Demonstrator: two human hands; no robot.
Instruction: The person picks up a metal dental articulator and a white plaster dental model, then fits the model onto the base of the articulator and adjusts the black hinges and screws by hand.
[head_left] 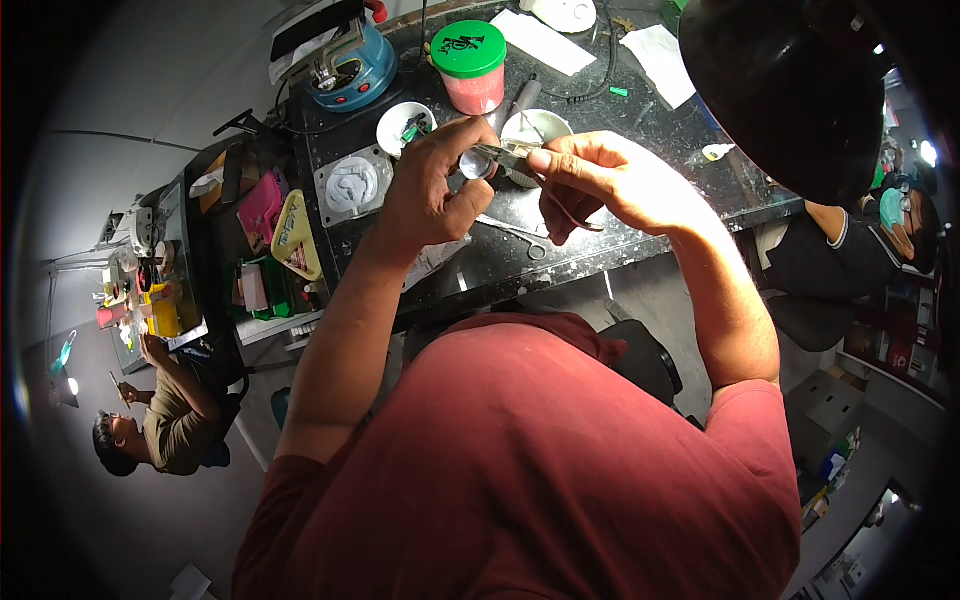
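Above the black workbench, my left hand [436, 190] is closed around a small round whitish-grey piece [476, 165] with a metallic-looking rim. My right hand [598, 182] grips a pair of pliers [512, 160] with dark metal jaws and reddish handles. The jaws reach left and meet or overlap the edge of the round piece; I cannot tell whether they clamp it. Below my hands a pair of metal scissors [515, 232] lies on the bench. Just beyond them stands a white bowl [545, 124], partly hidden by my right hand.
A green-lidded tub of pink material [470, 75], a white cup holding small green pieces [402, 125] and a blue machine [355, 75] stand farther back. At left is a square tray with a white disc [352, 184]. A black lamp shade [790, 90] hangs right. People sit on both sides.
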